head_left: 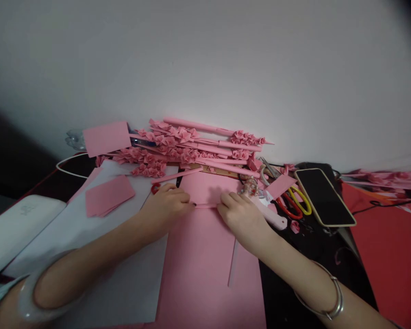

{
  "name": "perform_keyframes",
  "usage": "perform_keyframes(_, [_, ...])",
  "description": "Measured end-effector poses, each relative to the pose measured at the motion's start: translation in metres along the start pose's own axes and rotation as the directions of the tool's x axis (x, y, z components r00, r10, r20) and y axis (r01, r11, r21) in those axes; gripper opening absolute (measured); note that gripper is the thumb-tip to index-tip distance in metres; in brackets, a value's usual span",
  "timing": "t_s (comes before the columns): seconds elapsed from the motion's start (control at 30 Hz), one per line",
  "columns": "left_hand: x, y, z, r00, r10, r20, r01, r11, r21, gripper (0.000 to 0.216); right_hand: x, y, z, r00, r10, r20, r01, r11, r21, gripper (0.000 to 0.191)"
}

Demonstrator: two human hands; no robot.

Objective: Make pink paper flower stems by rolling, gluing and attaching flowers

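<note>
My left hand [167, 205] and my right hand [241, 217] are closed over the two ends of a thin pink paper roll [206, 206], which lies crosswise between them. A small dark tip shows beside my left fingertips; I cannot make out what it is. Beneath the roll spreads a large pink paper sheet [205, 265]. A narrow pale strip [233, 262] rests on that sheet, just below my right hand. Another slim pink roll [178, 175] is above my left hand. Close by my right hand is a pale pink-handled tool [274, 218], partly covered.
Pink paper flower stems [178, 141] are heaped along the wall. Small pink cards [109, 196] lie on white sheets [130, 283] at left, near a white device [17, 228]. Scissors with red and yellow handles [303, 201], a phone [324, 196] and red paper [380, 256] are at right.
</note>
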State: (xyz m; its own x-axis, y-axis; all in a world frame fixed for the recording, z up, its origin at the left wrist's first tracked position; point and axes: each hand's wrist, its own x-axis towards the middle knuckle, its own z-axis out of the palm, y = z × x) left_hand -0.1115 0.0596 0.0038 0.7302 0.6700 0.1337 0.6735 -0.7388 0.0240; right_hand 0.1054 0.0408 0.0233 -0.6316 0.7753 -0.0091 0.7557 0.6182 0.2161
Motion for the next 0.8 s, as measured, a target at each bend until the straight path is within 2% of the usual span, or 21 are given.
perform_keyframes(0.13, [0.000,0.012,-0.011,0.993,-0.001,0.118,-0.008,0.997,0.071,0.027,-0.008,-0.009,0.007,0.997,-0.009,-0.081,0.006,0.999,-0.034,0.012])
perform_keyframes(0.37, [-0.002,0.025,-0.021,0.983,-0.076,0.165,0.074,0.997,0.021,0.023,-0.013,-0.018,0.011,0.993,0.035,-0.114,-0.034,0.999,0.015,0.010])
perform_keyframes(0.43, [-0.004,0.029,-0.017,0.985,-0.089,0.145,0.087,0.996,0.018,0.024,-0.013,-0.021,0.013,0.984,0.057,-0.166,-0.057,0.998,0.005,0.016])
perform_keyframes(0.6, [-0.004,0.038,0.001,0.998,-0.061,-0.016,0.060,0.998,-0.029,0.035,-0.013,-0.032,0.027,0.948,0.040,-0.316,-0.032,0.999,0.029,0.026])
perform_keyframes(0.7, [0.000,0.039,0.010,0.997,-0.060,-0.044,0.057,0.997,-0.059,0.044,-0.011,-0.038,0.035,0.944,0.043,-0.328,-0.010,0.995,0.102,0.029])
perform_keyframes(0.8, [0.003,0.039,0.012,0.996,-0.081,-0.043,0.077,0.994,-0.076,0.046,-0.008,-0.042,0.035,0.960,0.039,-0.279,0.007,0.987,0.162,0.035])
